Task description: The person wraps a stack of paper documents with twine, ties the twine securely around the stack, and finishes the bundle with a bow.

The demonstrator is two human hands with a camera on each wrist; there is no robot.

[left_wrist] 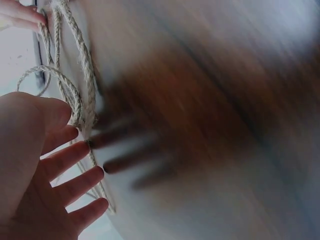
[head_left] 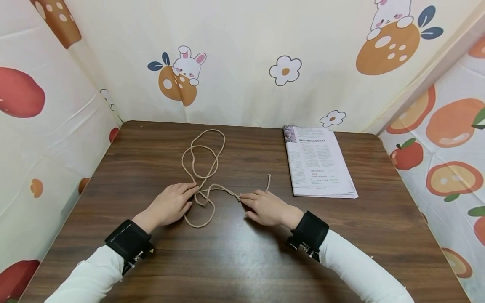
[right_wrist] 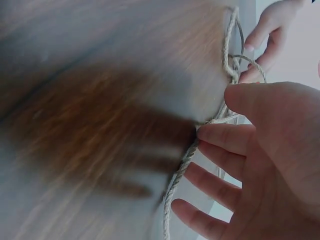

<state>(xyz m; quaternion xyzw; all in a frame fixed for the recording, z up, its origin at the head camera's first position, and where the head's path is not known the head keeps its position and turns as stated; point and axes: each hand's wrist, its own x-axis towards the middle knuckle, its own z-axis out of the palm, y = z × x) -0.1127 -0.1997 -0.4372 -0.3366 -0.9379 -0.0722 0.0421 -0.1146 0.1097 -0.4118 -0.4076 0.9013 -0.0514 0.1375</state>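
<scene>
A thin tan twine rope [head_left: 202, 194] lies in loose loops on the table, crossing over itself near the middle. My left hand [head_left: 168, 205] lies beside that crossing, its fingers fairly straight and spread, with fingertips at the rope. The right hand [head_left: 268, 208] is over the rope's right stretch, and the free end sticks out beyond its knuckles. In the right wrist view, the rope [right_wrist: 175, 182] runs along the fingertips of the extended fingers, and the thumb stands apart from them. The left wrist view shows rope strands [left_wrist: 89, 75] beyond the left thumb and fingertips.
A folded newspaper [head_left: 320, 164] lies at the back right of the dark wooden table [head_left: 242, 261]. Behind the table hangs a cream cloth [head_left: 235, 84] with printed rabbits and flowers. Fruit-print cloths border both sides.
</scene>
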